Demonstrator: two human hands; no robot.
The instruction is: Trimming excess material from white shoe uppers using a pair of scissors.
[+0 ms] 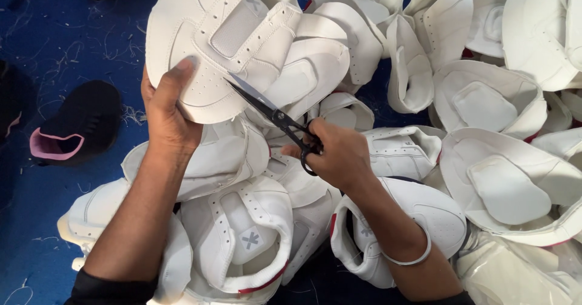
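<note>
The left hand (pixel 167 114) grips a white shoe upper (pixel 218 44); the right hand (pixel 336 156) grips black scissors (pixel 276 118), blades touching the upper's edge.

Count on inspection: one pair of black scissors (pixel 276 118) in my grip; one black shoe upper with pink lining (pixel 76 129); white shoe uppers (pixel 503 184) heaped, overlapping, too many to count exactly.

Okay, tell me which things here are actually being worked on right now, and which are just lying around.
In hand:
- white shoe upper, held up by the left hand
- black scissors, in the right hand, blades at the upper's edge

Lying about:
- pile of white uppers around and under the hands
- black upper with pink lining on the blue floor
- loose thread scraps
</note>
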